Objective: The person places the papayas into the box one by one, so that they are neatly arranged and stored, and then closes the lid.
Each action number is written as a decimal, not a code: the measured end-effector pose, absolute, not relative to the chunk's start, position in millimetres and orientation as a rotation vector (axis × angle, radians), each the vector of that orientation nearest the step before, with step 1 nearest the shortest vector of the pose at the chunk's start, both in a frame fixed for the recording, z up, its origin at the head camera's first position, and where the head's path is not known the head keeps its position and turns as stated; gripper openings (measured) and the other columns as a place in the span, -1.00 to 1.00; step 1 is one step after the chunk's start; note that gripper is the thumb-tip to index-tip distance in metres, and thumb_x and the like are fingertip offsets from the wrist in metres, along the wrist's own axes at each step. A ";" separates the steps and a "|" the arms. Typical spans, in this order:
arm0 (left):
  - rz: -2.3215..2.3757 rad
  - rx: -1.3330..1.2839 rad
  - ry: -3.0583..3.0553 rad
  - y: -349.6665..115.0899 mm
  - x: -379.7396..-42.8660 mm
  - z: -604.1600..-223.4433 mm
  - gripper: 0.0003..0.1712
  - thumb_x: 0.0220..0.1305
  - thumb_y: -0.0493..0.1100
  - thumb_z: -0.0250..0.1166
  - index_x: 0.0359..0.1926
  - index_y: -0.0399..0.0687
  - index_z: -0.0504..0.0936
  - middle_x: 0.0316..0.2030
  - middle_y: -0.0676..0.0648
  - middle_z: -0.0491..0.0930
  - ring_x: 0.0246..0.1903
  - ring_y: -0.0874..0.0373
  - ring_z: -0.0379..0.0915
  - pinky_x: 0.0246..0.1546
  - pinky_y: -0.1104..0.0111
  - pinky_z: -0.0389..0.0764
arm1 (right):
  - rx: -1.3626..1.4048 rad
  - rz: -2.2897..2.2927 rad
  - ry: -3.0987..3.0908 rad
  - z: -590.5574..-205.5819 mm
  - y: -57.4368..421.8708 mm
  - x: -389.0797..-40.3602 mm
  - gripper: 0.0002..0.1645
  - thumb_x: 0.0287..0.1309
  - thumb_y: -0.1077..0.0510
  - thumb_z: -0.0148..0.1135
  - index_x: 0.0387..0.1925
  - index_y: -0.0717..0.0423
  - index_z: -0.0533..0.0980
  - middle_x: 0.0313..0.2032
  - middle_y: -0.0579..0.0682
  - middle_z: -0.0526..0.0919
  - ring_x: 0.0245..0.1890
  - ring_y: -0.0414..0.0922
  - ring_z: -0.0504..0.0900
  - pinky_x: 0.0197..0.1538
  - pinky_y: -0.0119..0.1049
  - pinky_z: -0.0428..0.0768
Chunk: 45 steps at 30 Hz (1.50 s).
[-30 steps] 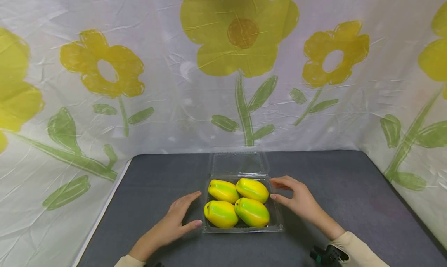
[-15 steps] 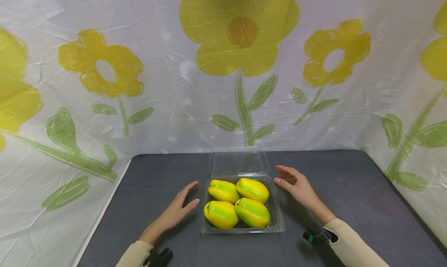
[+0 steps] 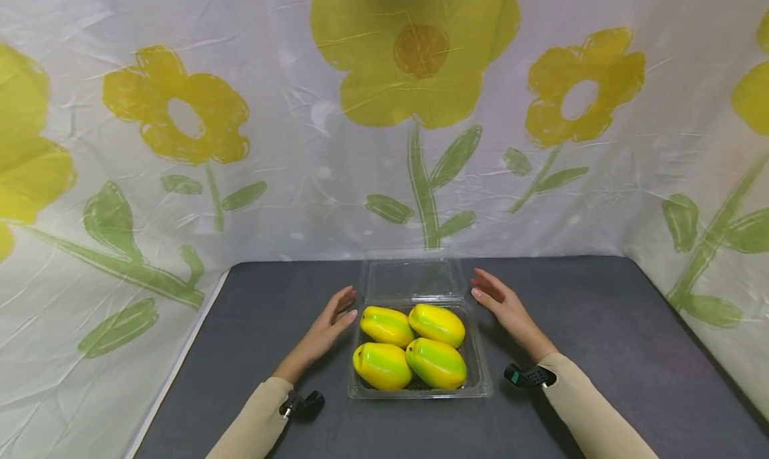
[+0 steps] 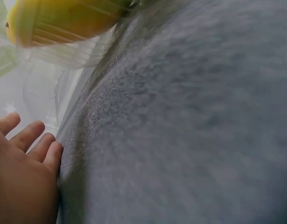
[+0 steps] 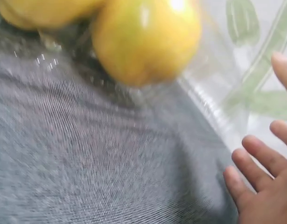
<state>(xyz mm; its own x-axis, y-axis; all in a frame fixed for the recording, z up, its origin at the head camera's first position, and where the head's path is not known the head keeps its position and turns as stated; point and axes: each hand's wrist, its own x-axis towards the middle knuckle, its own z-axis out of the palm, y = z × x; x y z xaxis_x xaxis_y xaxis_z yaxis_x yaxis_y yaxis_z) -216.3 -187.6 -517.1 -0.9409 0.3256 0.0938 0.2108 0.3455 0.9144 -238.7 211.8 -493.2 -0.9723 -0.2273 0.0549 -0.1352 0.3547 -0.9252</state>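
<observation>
A clear plastic clamshell box (image 3: 420, 393) stands on the dark table, its transparent lid (image 3: 414, 279) folded back behind it. Inside lie several glossy yellow-green fruits (image 3: 435, 363), like mangoes or papayas, in two rows. My left hand (image 3: 327, 329) hovers beside the box's left back corner, fingers relaxed and holding nothing. Opposite it, my right hand (image 3: 503, 304) is by the right back corner, near the lid hinge, also holding nothing. In the left wrist view the fingers (image 4: 29, 135) are spread below the box; the right wrist view shows spread fingers (image 5: 255, 163) too.
The dark grey cloth-covered table (image 3: 288, 285) reaches back to a white curtain (image 3: 288, 192) printed with yellow flowers. A black wrist strap (image 3: 529, 376) is on the right forearm and a black device (image 3: 306, 404) on the left one.
Both hands have moved away from me, from beside the fruits to beside the back of the box. The right hand has left the box's side. Box and fruits stay put.
</observation>
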 end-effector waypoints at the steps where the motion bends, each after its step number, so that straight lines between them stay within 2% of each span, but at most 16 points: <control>1: 1.676 0.480 2.470 -186.3 -219.3 -517.0 -0.26 0.53 -0.04 0.05 0.56 -0.02 -0.05 0.54 -0.23 0.06 0.53 -0.20 -0.01 0.48 -0.13 0.13 | -0.329 -1.716 2.494 -495.3 212.1 -240.3 -0.19 0.42 -0.09 0.10 0.54 -0.01 0.06 0.42 0.20 0.33 0.42 0.21 0.31 0.41 0.24 0.30; 5: 1.715 0.449 2.382 -183.8 -230.2 -515.3 -0.23 0.53 -0.04 0.03 0.58 0.01 -0.12 0.56 -0.22 -0.01 0.55 -0.21 -0.09 0.48 -0.15 0.11 | -0.333 -1.718 2.464 -503.0 215.8 -245.5 -0.18 0.43 -0.09 0.09 0.56 -0.04 0.02 0.43 0.19 0.30 0.44 0.22 0.27 0.42 0.29 0.25; 10: 1.722 0.455 2.336 -185.4 -238.5 -512.6 -0.21 0.53 -0.06 0.03 0.59 0.05 -0.16 0.56 -0.21 -0.04 0.55 -0.22 -0.13 0.47 -0.18 0.11 | -0.393 -1.653 2.522 -510.4 215.8 -249.3 -0.17 0.40 -0.12 0.12 0.55 -0.03 0.06 0.42 0.20 0.33 0.41 0.21 0.32 0.39 0.23 0.33; 19: 1.624 0.542 2.387 -185.5 -240.5 -513.9 -0.17 0.45 -0.09 0.18 0.58 0.05 -0.05 0.54 -0.20 0.06 0.54 -0.19 -0.05 0.49 -0.16 0.07 | -0.398 -1.649 2.576 -511.9 210.3 -245.5 -0.19 0.37 -0.12 0.17 0.52 -0.03 0.14 0.37 0.20 0.40 0.36 0.18 0.40 0.38 0.18 0.38; 27: 1.625 0.529 2.370 -185.2 -240.0 -515.5 -0.19 0.47 -0.07 0.14 0.58 0.07 -0.05 0.55 -0.19 0.06 0.55 -0.16 -0.06 0.50 -0.16 0.05 | -0.418 -1.651 2.574 -514.5 210.3 -243.2 -0.26 0.38 -0.11 0.15 0.48 -0.02 0.22 0.36 0.18 0.42 0.35 0.16 0.41 0.38 0.19 0.37; 45: 1.639 0.490 2.355 -185.0 -240.3 -515.3 -0.21 0.48 -0.03 0.12 0.58 0.08 -0.04 0.55 -0.16 0.05 0.55 -0.15 -0.07 0.51 -0.14 0.02 | -0.392 -1.658 2.580 -515.6 208.8 -243.1 -0.27 0.36 -0.13 0.17 0.46 -0.02 0.25 0.34 0.17 0.45 0.32 0.16 0.44 0.35 0.19 0.40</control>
